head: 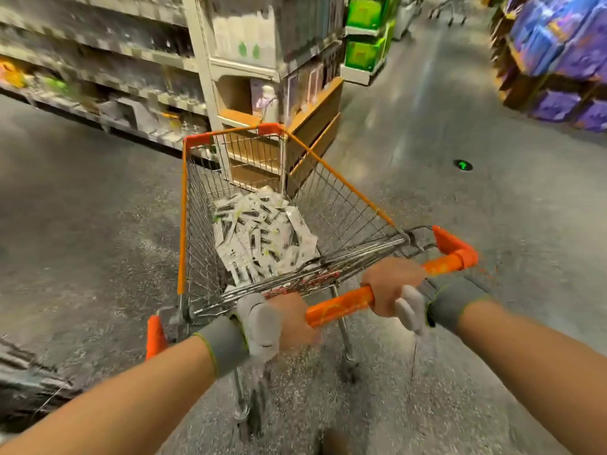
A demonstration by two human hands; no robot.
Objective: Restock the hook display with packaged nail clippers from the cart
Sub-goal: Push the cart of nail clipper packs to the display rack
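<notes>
Both your forearms reach forward and slightly inward from the bottom corners of the view, each with a grey band at the wrist. Your left hand (289, 320) is wrapped around the orange handle (341, 305) of the cart (197, 205) near its left end, fingers curled over the bar. Your right hand (392, 285) grasps the same handle further right, knuckles up and fingers closed over the top. Something white lies against each hand at the wrist; what it is I cannot tell.

The packaged nail clippers (262, 231) lie in a loose white heap on the cart's wire floor, ahead of your hands. The cart's nose points at the end of a shelf unit (243, 60) across the grey floor (82, 208); the shelves are blurred.
</notes>
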